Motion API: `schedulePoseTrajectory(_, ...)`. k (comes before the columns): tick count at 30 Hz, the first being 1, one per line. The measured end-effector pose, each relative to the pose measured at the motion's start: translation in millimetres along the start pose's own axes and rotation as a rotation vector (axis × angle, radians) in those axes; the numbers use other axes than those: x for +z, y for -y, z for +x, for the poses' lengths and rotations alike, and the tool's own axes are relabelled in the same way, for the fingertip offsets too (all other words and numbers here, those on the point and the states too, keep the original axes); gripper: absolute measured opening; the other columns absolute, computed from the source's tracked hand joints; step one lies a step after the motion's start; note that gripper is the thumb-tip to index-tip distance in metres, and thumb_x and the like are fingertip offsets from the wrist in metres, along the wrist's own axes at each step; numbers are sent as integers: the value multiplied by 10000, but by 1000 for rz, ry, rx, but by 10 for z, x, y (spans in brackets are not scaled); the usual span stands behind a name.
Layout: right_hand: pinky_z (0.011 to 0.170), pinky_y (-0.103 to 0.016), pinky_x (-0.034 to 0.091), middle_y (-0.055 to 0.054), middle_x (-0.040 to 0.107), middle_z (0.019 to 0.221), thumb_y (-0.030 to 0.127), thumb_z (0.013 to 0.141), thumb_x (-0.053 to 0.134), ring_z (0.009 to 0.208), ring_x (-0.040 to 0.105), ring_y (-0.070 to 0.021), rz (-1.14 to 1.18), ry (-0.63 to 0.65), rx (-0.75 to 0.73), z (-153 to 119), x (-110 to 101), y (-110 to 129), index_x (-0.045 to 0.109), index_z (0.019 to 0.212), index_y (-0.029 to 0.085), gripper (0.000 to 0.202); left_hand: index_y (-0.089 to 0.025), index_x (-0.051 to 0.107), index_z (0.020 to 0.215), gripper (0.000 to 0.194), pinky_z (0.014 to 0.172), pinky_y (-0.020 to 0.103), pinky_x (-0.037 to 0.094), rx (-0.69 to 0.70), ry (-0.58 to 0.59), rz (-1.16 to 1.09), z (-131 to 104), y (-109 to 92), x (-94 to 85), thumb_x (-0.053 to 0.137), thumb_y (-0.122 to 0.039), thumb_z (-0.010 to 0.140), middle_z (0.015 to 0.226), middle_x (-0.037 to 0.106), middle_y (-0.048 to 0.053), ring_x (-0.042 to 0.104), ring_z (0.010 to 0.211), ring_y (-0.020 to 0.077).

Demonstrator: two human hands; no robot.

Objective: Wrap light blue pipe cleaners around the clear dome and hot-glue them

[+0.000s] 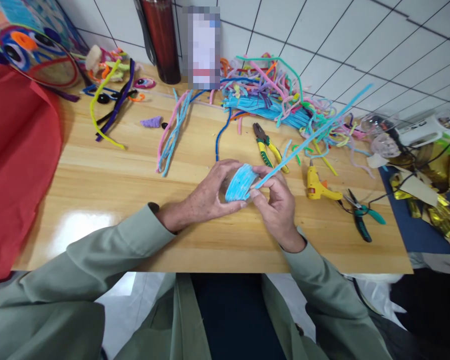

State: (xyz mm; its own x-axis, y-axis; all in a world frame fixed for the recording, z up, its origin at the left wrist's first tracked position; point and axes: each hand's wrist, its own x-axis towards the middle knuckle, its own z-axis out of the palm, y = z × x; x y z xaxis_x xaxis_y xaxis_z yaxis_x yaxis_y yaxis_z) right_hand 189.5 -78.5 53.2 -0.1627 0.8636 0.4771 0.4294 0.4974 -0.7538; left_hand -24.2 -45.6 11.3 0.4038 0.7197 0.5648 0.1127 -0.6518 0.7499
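Between my hands, above the wooden table, is a rounded coil of light blue pipe cleaner [240, 184]. My left hand [210, 192] curls around its left side, thumb below and fingers above. A long straight light blue pipe cleaner [315, 136] runs from the coil up to the right. My right hand [275, 202] pinches that pipe cleaner close to the coil, between thumb and forefinger. Pliers with yellow and green handles [265, 145] lie just beyond my right hand. To its right rests a yellow glue gun [317, 186].
A heap of colourful pipe cleaners [270, 100] lies along the tiled wall. Teal-handled pliers [362, 215] sit at the right. A dark red tumbler [161, 40] and a propped phone [203, 50] stand at the back. Red cloth [18, 165] covers the left edge.
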Motion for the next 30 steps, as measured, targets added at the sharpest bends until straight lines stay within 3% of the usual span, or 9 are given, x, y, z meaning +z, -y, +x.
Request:
schedulePoseTrajectory(6, 1103, -599, 595, -66, 737, 1306, 305, 1041, 689, 1288, 710, -307, -19, -2, -46, 2, 12, -2, 646, 986, 296, 70, -309, 426, 1592, 796, 1236, 628, 511, -21, 32, -18, -10, -19, -23, 835, -533, 947, 1553, 557, 174, 553, 1495, 377)
schedulePoseTrajectory(11, 1104, -616, 587, -76, 733, 1302, 307, 1026, 700, 1296, 705, -326, -77, 12, -46, 4, 15, 8, 630, 980, 297, 85, -304, 438, 1584, 723, 1226, 588, 530, -35, 30, -39, -21, -59, -39, 792, -515, 990, 1536, 560, 167, 568, 1472, 343)
schedulePoseTrajectory(16, 1086, -584, 598, -76, 739, 1280, 302, 1017, 715, 1271, 714, -310, -77, 4, -67, 9, 21, 22, 619, 969, 292, 108, -291, 438, 1581, 698, 1228, 570, 525, -22, 32, -50, -18, -92, -50, 795, -432, 998, 1528, 552, 170, 562, 1473, 336)
schedulePoseTrajectory(30, 1094, -533, 577, -67, 763, 1271, 248, 1006, 726, 1269, 719, -286, -5, -15, -82, 25, 42, 23, 650, 974, 287, 91, -284, 477, 1546, 663, 1225, 565, 522, -37, 39, -56, -9, -61, -66, 797, -442, 987, 1512, 568, 163, 582, 1444, 343)
